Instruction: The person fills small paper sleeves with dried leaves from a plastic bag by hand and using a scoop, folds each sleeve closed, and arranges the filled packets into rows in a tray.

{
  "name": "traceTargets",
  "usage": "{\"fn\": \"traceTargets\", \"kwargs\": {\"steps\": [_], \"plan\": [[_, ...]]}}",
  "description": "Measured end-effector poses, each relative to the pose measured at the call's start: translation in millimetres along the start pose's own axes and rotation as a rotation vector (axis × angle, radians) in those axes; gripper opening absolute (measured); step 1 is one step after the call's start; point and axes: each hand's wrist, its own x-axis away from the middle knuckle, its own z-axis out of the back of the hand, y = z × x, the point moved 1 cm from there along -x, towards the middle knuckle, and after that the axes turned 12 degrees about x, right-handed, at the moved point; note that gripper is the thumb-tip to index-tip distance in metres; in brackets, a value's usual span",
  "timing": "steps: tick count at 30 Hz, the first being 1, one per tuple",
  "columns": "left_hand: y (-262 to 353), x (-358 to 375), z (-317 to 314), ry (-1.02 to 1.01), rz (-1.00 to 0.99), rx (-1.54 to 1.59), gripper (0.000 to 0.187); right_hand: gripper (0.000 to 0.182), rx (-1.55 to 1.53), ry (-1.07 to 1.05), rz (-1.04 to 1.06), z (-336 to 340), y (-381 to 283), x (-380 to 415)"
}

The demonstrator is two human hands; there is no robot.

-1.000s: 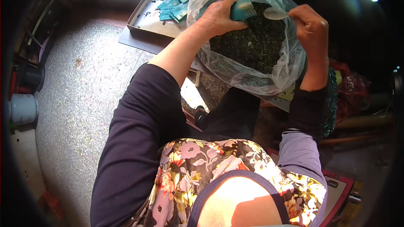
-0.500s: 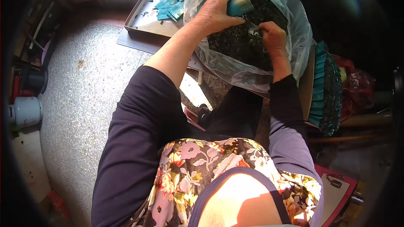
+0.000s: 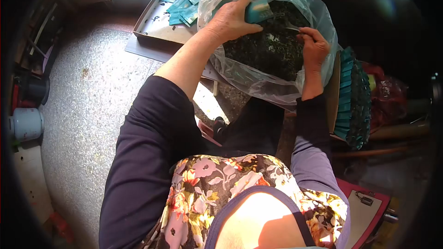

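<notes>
My left hand grips a small teal packet over a large clear plastic bag. Dark, loose dried leaves fill the bag. In my right hand, closed near the bag's right side, is a thin pale utensil, perhaps a small spoon; its tip points left toward the packet. The packet's mouth is hard to make out.
A shallow tray at the upper left holds several teal packets and dark crumbs. On the right, a row of upright teal packets stands beside a red plastic bag. A clipboard lies at lower right.
My right hand has moved right with the utensil, away from the packet. The left hand keeps its hold on the packet. The whole view has shifted slightly.
</notes>
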Motion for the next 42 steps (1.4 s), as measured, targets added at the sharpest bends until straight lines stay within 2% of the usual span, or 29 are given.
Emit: {"fn": "traceTargets", "kwargs": {"steps": [9, 12, 13, 15, 16, 19, 22, 27, 36, 39, 41, 42], "plan": [[-2.3, 0.1, -9.1, -0.012, 0.001, 0.068, 0.067, 0.020, -0.035, -0.034, 0.167, 11.7, -29.6, -20.6], [0.5, 0.8, -7.4, -0.020, -0.021, 0.060, 0.068, 0.021, 0.116, -0.206, 0.399, 8.1, -61.1, -29.5], [2.0, 1.6, -5.9, -0.019, -0.021, 0.059, 0.068, 0.021, 0.115, -0.206, 0.400, 7.2, -70.4, -33.3], [4.3, 3.4, -2.5, -0.018, 0.021, 0.072, 0.068, 0.019, 0.237, -0.262, 0.616, 3.6, -86.8, -41.9], [3.3, -0.5, -10.0, -0.020, 0.025, 0.067, 0.068, 0.018, 0.241, -0.304, 0.629, 4.6, -79.9, -49.5], [4.6, -2.0, -8.1, 0.000, 0.062, 0.068, 0.069, 0.020, 0.341, -0.257, 0.771, 8.9, -90.7, -65.7], [4.1, -3.5, -7.1, 0.015, 0.074, 0.050, 0.069, 0.019, 0.418, -0.286, 0.755, 13.6, -102.1, -69.3], [4.6, -2.9, -7.2, -0.002, 0.063, 0.088, 0.068, 0.017, 0.469, -0.272, 0.913, 5.1, -115.1, -57.3], [-0.9, -3.0, -5.4, 0.055, 0.016, 0.091, 0.063, 0.017, 0.516, -0.025, 0.835, 18.1, -106.3, -45.9], [2.9, -1.9, -0.3, 0.083, 0.051, 0.136, 0.062, 0.015, 0.445, 0.003, 0.490, 24.6, -84.3, -26.6], [1.4, -1.7, -0.7, 0.113, -0.002, 0.200, 0.063, 0.015, 0.406, -0.100, 0.281, 21.1, -62.2, -0.8], [0.9, -1.8, -0.7, 0.143, -0.052, 0.265, 0.064, 0.018, 0.389, -0.165, 0.274, 16.3, -49.6, 15.1]]}}
